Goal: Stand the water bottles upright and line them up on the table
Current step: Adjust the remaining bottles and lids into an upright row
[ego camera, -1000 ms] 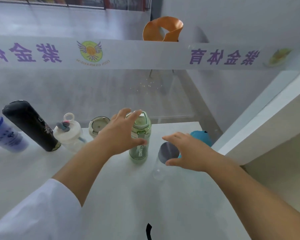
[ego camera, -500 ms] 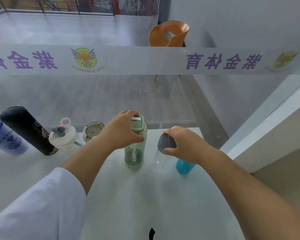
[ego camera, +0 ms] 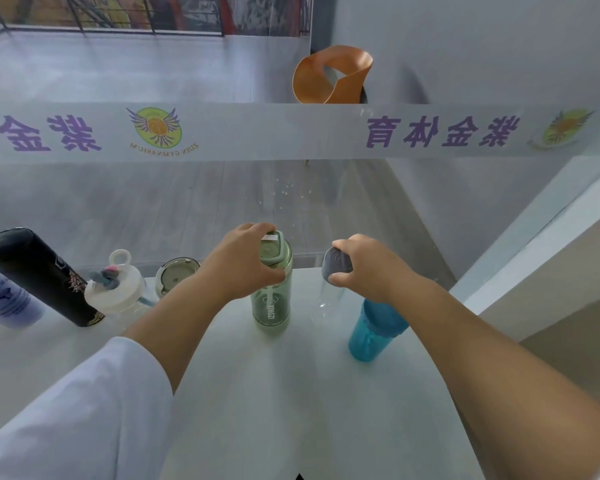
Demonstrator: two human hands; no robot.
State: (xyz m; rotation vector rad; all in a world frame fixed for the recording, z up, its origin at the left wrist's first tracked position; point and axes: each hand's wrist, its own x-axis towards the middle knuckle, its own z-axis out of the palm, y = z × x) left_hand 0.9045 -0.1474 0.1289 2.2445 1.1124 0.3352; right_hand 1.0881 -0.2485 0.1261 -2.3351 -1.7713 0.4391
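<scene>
Gripping two bottles by their tops, the person is mid-lineup: the left hand [ego camera: 238,268] closes around the lid of the translucent green plastic bottle [ego camera: 271,299], the right hand [ego camera: 362,268] pinches the grey cap of the clear bottle [ego camera: 328,299], both upright mid-table. Just right stands a teal blue bottle [ego camera: 373,329]; leftward a small lidded cup [ego camera: 175,275], white shaker bottle [ego camera: 116,294], matte black flask [ego camera: 37,275] and pale purple bottle [ego camera: 4,299] look upright too. Judging by this, only straightening the row on the white table [ego camera: 291,410] remains. Both forearms reach forward, wrists bent down.

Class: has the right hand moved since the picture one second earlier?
Yes. The right hand has closed on the clear bottle, whose grey cap it earlier only hovered beside; the green bottle stands alongside.
</scene>
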